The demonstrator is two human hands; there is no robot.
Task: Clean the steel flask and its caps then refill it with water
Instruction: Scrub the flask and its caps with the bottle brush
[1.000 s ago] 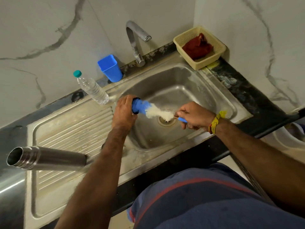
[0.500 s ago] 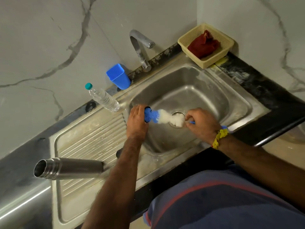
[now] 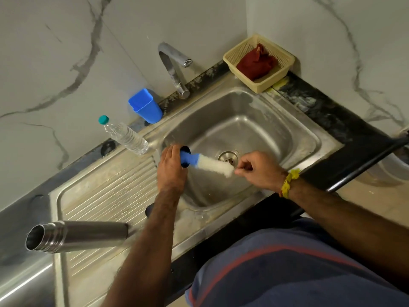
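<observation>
Over the steel sink (image 3: 305,138), the person's left hand (image 3: 171,168) is curled round a dark cap (image 3: 185,156), holding it on its side with the open mouth toward the right. The right hand (image 3: 257,168) pinches the thin handle of a bottle brush (image 3: 208,162), whose blue and white bristles reach from the fingers across to the cap's mouth, the blue end just inside it. The brush hangs above the drain (image 3: 229,156) in the basin floor. A yellow thread band (image 3: 288,182) circles the right wrist. The steel flask (image 3: 75,235) lies on its side on the ribbed draining board (image 3: 106,196) at the near left, uncapped, its threaded mouth pointing left and well apart from both hands. A small dark thing just beside the left forearm on the board is too hidden to tell. Farther back, a clear plastic bottle (image 3: 126,136) with a teal top stands near the sink's left rim, and a blue cup (image 3: 145,106) stands beside it against the marble wall. The tap (image 3: 174,67) rises behind the basin, no water visible from it. In the far right corner a cream basket (image 3: 282,72) holds a dark red cloth (image 3: 256,63).
</observation>
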